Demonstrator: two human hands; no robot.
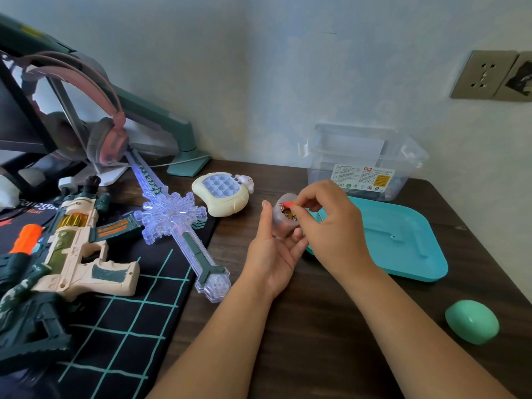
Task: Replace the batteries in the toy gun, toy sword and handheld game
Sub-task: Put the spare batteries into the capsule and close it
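My left hand (273, 251) holds a small clear battery cup (283, 223) upright above the dark table. Several batteries show inside it. My right hand (331, 223) pinches a red and yellow battery (290, 205) at the cup's mouth. The cream and green toy gun (77, 249) lies on the black grid mat at the left. Beside it the clear toy sword (172, 214) lies diagonally, glowing blue. The cream handheld game (223, 192) rests face up behind the sword's guard.
A teal tray (411, 249) sits right of my hands, with a clear plastic box (365, 165) behind it by the wall. A mint egg-shaped object (472, 321) lies at the right front. Pink headphones (106, 136) and a monitor arm stand at the back left.
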